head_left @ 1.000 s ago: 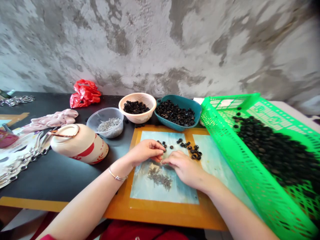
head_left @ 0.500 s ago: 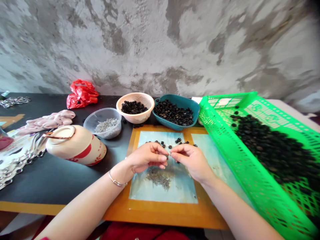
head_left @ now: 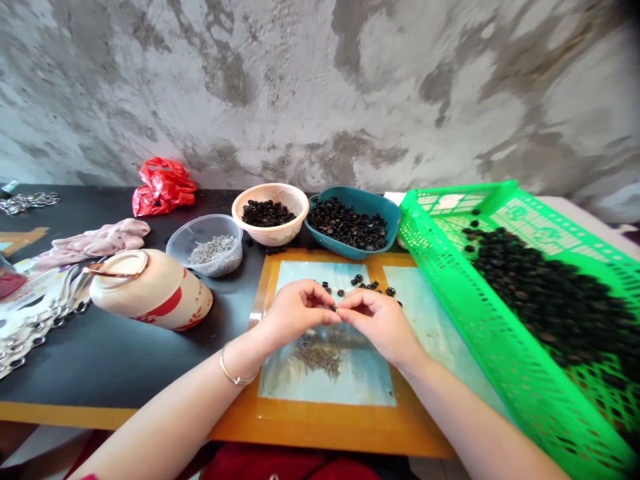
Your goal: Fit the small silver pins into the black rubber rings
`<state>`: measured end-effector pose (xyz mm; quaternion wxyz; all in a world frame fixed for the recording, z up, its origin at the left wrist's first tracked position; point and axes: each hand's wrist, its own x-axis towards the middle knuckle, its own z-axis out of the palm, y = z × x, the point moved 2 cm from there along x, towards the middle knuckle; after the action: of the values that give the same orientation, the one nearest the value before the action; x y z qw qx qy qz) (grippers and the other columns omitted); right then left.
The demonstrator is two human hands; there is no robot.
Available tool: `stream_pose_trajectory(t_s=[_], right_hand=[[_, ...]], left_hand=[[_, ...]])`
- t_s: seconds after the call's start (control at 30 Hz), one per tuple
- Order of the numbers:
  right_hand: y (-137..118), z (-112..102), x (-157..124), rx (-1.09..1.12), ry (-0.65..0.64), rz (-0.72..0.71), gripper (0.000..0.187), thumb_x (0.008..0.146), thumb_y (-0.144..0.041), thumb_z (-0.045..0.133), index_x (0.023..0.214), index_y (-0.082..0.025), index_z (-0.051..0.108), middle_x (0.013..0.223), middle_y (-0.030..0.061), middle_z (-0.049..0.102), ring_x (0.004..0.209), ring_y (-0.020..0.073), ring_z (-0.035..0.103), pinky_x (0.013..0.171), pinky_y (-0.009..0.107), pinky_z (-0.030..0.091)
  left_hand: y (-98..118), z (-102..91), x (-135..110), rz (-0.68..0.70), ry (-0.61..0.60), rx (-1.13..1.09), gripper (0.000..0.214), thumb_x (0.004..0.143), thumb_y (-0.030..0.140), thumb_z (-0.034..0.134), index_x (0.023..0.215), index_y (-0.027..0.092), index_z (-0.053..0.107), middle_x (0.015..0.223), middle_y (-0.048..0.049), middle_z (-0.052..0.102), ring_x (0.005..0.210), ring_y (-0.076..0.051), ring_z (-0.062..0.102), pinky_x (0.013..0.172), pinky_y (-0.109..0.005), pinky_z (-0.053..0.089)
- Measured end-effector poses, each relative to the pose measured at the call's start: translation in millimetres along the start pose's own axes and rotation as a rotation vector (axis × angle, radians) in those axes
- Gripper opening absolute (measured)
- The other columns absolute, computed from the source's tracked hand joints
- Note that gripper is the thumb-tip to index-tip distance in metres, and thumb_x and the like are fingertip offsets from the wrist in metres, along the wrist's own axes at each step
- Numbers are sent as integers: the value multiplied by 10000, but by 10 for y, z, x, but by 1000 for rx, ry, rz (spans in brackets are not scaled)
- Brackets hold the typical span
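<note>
Over the pale sheet (head_left: 280, 390), my left hand (head_left: 300, 312) and my right hand (head_left: 379, 323) meet fingertip to fingertip. The left thumb and fingers pinch a small dark piece, mostly covered by the fingertips. My right hand is also closed in a pinch, and what lies between its fingertips is too small to make out. Below the hands is a loose pile of thin metal pins (head_left: 320, 357). Just beyond them several small black round parts (head_left: 359, 280) lie scattered on the sheet.
Along the wall stand a clear bowl of metal pins (head_left: 233, 263), a pink bowl (head_left: 280, 233) and a teal basin (head_left: 345, 250), both with black parts. A green basket (head_left: 465, 333) flanks my right arm. To the left are a cream jug (head_left: 155, 293), gloves (head_left: 100, 241) and a red bag (head_left: 163, 187).
My fingertips have come together from slightly apart, and the left hand has turned a little, its fingers now more closed. The bowls, basket and pile of pins stay in place.
</note>
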<state>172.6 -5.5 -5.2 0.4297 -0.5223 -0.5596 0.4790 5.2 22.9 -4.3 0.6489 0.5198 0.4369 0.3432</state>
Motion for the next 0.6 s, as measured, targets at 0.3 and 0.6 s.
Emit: stream_pose_trajectory(t_s=[0.3,0.6], right_hand=[[83,0,24,260,-51,166,273,591,-353,843,622,-162,650,584,-11,642,543,112,532,541,254,413],[28,-56,36,229,-69,137,236,628,-337,812,671,-169,651,646,-5,656,591,123,563,592,268,445]], left_hand=[[89,12,-113,439,29,449,208,700,345,806,672,181,680,759,-55,707,742,-185,660,712,-304,532],[-3,69,-71,287,54,106,228,610,261,855,650,166,651,718,-36,684,679,-174,647,643,-299,526]])
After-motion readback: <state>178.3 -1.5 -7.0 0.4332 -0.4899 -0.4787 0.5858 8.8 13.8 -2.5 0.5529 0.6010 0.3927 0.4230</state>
